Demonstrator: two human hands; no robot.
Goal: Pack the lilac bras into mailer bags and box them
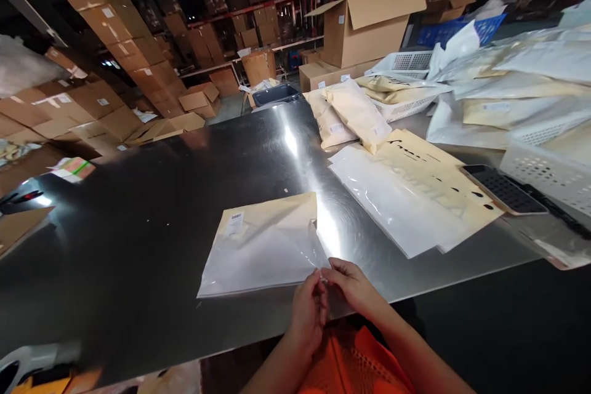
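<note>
A flat plastic packaging bag (263, 252) with a white barcode label (235, 223) lies near the front edge of the metal table. It looks cream at its far side and whitish nearer me. At its near right corner my left hand (309, 305) and my right hand (353, 283) meet, fingertips almost touching. Both hands are closed in a pinch on the bag's clear plastic edge. Exactly how much plastic sits between the fingertips is hidden.
Right of the hands lie flat white and cream bags (397, 203) with black lettering, beside a phone-like dark tray (505, 189). Filled bags (355, 114) and white perforated baskets (549, 175) stand beyond. An open carton (369, 31) stands behind; stacked cartons (124, 37) rise at left.
</note>
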